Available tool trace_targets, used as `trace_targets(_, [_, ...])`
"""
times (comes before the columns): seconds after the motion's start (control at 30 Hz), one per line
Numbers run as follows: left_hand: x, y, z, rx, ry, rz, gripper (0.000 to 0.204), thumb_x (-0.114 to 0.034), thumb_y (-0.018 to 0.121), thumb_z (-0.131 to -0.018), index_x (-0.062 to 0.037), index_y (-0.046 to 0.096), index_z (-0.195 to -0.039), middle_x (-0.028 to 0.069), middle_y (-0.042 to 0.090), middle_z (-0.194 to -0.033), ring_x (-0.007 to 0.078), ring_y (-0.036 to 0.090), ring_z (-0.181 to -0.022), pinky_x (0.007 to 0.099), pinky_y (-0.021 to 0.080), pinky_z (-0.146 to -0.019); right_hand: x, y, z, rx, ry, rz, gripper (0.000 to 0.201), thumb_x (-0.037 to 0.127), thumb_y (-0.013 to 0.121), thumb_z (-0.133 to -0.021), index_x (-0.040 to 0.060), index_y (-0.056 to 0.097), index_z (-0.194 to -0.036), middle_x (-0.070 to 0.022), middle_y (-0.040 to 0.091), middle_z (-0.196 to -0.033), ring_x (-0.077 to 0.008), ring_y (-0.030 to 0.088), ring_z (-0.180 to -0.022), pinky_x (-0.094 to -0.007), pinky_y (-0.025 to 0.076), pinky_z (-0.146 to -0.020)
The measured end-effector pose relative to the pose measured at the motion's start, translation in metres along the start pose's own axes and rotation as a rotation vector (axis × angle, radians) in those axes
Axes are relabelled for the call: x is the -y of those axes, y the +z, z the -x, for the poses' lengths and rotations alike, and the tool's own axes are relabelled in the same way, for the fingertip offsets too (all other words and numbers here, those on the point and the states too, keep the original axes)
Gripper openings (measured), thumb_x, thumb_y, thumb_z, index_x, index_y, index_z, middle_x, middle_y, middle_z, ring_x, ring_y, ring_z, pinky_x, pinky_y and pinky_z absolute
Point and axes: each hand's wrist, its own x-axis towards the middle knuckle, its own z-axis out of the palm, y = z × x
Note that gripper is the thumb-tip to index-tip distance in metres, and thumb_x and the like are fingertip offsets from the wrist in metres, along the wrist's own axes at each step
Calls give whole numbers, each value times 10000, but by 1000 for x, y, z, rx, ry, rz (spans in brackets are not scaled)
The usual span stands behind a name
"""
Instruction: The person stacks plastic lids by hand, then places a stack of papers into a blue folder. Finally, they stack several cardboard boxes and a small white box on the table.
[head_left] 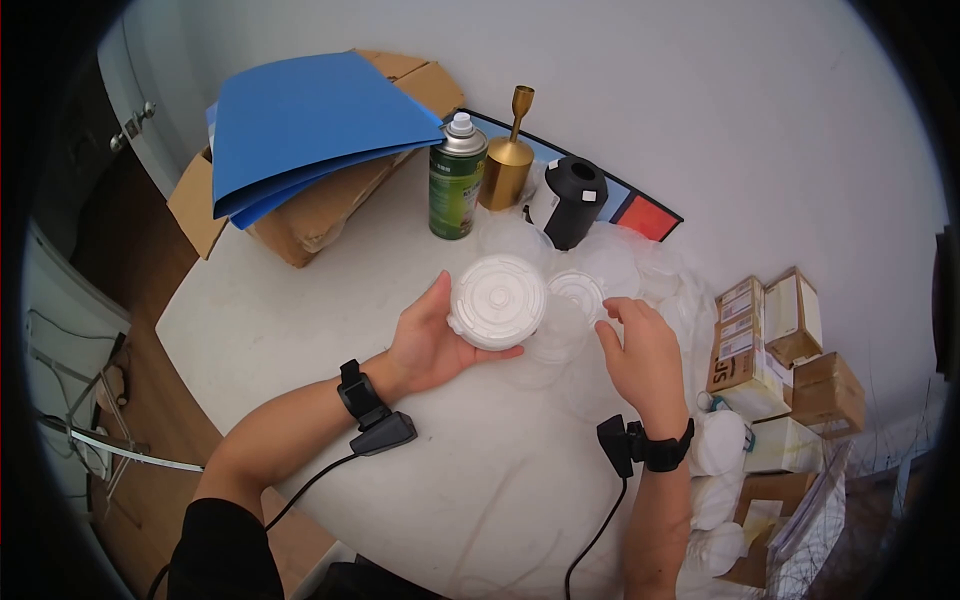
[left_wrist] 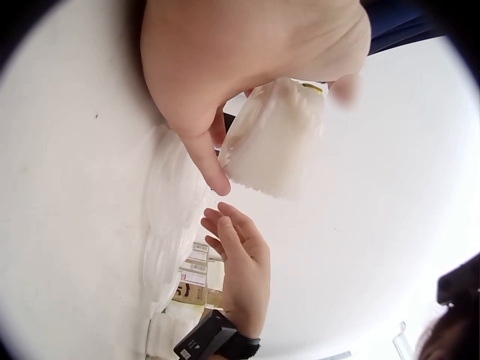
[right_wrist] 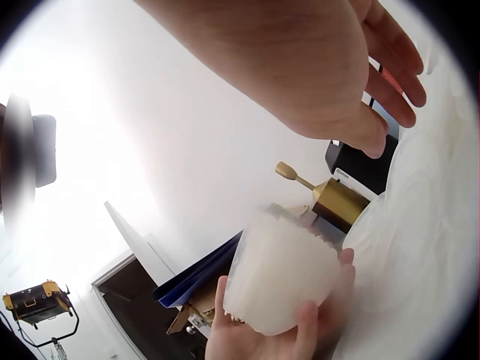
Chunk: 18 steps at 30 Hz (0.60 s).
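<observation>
Sitting between left thumb point(head_left: 441, 291) and fingers point(head_left: 503, 353) is a ringed white lid point(head_left: 498, 300).

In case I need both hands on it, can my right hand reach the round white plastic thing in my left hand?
Probably yes: your right hand looks empty and near the white plastic thing, whose top your left hand leaves uncovered; nothing seems to stand between them.

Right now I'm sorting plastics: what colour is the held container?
The container is white, clearest in the head view.
</observation>
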Motion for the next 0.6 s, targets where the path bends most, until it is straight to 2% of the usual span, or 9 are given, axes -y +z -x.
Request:
trace_targets(0.07, [-3,8,1,-66,-4,-31,957,-782,243,-1005,-66,253,-1639,206,378,-1631,461,424,-1460,553,438,-1159,-10,8,4,64,10,114,273,167,710,-923,1,671,-1137,-173,725,-982,-371,680,-943,-458,547,-805])
trace_targets(0.17, [-4,8,0,-93,15,-33,984,-807,209,-991,-67,258,-1638,201,382,-1630,464,415,-1466,555,440,-1159,0,18,1,109,106,31,336,193,738,-907,0,649,-1166,-157,738,-906,-362,700,-843,-447,558,-751])
trace_targets(0.37, [-5,6,2,-128,-17,-14,985,-819,181,-983,-89,271,-1639,192,391,-1629,463,425,-1460,603,434,-1149,4,29,-2,187,265,-237,446,193,762,-890,-4,583,-1248,-158,758,-894,-341,710,-734,-412,553,-712])
trace_targets(0.47, [-5,2,2,-102,-22,4,953,-803,175,-994,-105,298,-1632,193,422,-1609,454,447,-1448,614,459,-1119,0,19,-7,125,293,-369,407,135,730,-907,-14,589,-1259,-127,739,-898,-234,689,-691,-355,535,-675])
trace_targets(0.6, [-6,4,1,-137,-27,-25,895,-758,163,-1021,-112,331,-1617,193,458,-1579,447,489,-1417,607,508,-1069,-10,9,-11,55,324,-749,356,86,669,-954,-22,595,-1285,-47,668,-918,-101,612,-686,-267,487,-644])
